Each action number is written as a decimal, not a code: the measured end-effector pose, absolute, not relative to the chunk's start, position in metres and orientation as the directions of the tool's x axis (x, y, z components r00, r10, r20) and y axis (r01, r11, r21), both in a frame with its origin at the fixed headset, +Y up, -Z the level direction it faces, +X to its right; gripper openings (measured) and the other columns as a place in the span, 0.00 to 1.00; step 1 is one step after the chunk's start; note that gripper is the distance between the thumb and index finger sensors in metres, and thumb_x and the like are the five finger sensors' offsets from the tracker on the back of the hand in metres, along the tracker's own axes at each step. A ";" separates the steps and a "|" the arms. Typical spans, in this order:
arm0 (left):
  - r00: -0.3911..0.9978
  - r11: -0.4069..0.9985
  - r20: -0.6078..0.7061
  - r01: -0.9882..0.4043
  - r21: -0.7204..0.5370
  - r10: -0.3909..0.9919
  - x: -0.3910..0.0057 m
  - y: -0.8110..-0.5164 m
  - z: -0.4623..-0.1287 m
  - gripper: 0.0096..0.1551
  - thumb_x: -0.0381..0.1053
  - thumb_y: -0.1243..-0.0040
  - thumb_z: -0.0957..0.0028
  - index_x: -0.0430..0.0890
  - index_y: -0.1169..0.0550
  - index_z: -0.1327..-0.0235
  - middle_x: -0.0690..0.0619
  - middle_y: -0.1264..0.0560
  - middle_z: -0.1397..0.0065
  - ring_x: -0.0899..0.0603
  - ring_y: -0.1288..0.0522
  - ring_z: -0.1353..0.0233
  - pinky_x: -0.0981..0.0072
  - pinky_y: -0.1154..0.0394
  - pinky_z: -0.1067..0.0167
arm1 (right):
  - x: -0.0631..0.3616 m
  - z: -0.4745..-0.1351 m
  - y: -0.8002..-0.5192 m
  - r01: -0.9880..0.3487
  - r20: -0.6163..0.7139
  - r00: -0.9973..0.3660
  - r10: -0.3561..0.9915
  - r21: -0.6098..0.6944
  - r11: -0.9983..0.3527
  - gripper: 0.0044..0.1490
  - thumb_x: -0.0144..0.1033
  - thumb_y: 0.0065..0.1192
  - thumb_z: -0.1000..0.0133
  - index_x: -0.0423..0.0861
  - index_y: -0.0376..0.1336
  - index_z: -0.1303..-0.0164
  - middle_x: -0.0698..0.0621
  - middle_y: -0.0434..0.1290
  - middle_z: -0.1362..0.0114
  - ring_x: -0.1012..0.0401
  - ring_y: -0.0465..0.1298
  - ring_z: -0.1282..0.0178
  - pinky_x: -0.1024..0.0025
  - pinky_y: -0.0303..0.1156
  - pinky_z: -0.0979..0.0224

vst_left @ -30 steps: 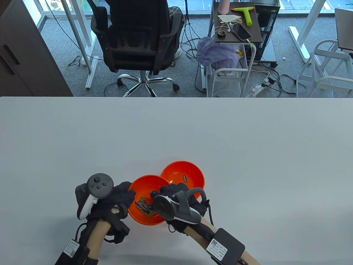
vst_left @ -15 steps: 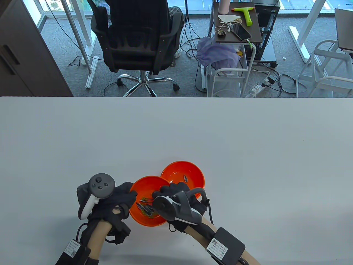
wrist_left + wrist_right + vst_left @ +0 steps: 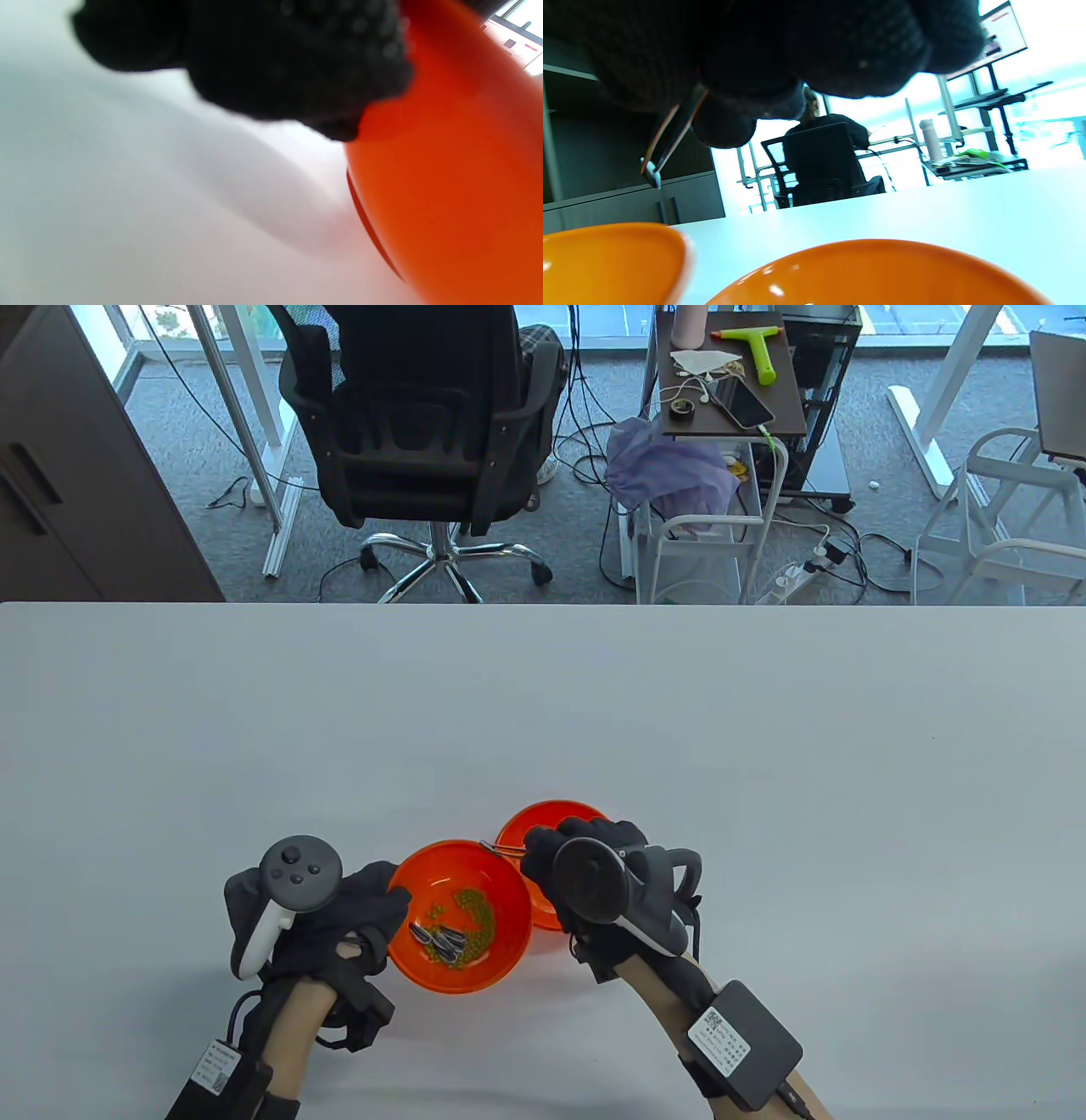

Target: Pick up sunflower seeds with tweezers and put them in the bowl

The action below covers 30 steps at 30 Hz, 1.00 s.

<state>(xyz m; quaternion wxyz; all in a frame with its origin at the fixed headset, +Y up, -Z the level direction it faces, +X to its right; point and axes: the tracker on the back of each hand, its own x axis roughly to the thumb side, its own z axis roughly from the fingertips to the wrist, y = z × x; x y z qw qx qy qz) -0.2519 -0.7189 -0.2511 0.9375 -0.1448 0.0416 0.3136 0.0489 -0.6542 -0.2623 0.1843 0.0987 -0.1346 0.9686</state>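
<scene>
Two orange bowls stand side by side near the table's front edge. The near bowl (image 3: 501,899) holds several striped sunflower seeds (image 3: 437,938) and green beans (image 3: 477,913). My left hand (image 3: 394,912) grips its left rim; its fingers (image 3: 297,72) lie on the outer wall (image 3: 458,190). My right hand (image 3: 539,848) holds thin metal tweezers (image 3: 494,847) over the far bowl (image 3: 524,824), tips by its left rim. In the right wrist view the tweezers (image 3: 668,135) pinch a small pale thing, perhaps a seed. My right hand hides the far bowl's inside.
The white table (image 3: 764,746) stretches wide around the bowls. Beyond its far edge are an office chair (image 3: 424,432) and a cart (image 3: 730,407). In the right wrist view the far bowl's rim (image 3: 882,262) is just below and the near bowl (image 3: 611,254) at left.
My right hand has lifted the tweezers out of the near bowl and moved right and away, over the far bowl. The near bowl's seeds and beans now show. My left hand keeps its hold.
</scene>
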 end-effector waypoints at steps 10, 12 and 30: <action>0.799 0.763 -0.179 -0.601 -0.238 0.574 -0.255 -0.718 -0.251 0.26 0.54 0.36 0.51 0.45 0.18 0.43 0.50 0.12 0.70 0.53 0.15 0.81 0.59 0.14 0.70 | 0.082 -0.289 -0.686 -0.282 0.081 -0.959 0.272 -0.152 -0.947 0.23 0.50 0.78 0.64 0.53 0.87 0.65 0.59 0.86 0.68 0.63 0.82 0.73 0.64 0.82 0.53; 0.800 0.763 -0.179 -0.601 -0.238 0.573 -0.255 -0.718 -0.251 0.26 0.54 0.36 0.51 0.45 0.18 0.43 0.50 0.12 0.70 0.53 0.15 0.81 0.59 0.14 0.70 | 0.080 -0.289 -0.691 -0.233 0.078 -0.972 0.223 -0.142 -0.962 0.23 0.50 0.78 0.64 0.53 0.87 0.65 0.60 0.86 0.68 0.63 0.82 0.73 0.64 0.82 0.53; 0.801 0.765 -0.176 -0.599 -0.238 0.572 -0.256 -0.718 -0.252 0.26 0.54 0.36 0.51 0.45 0.18 0.43 0.50 0.12 0.70 0.53 0.15 0.81 0.59 0.14 0.70 | 0.061 -0.285 -0.707 -0.043 0.112 -0.993 0.028 -0.140 -0.989 0.23 0.50 0.78 0.64 0.53 0.87 0.65 0.59 0.86 0.68 0.63 0.82 0.73 0.64 0.82 0.53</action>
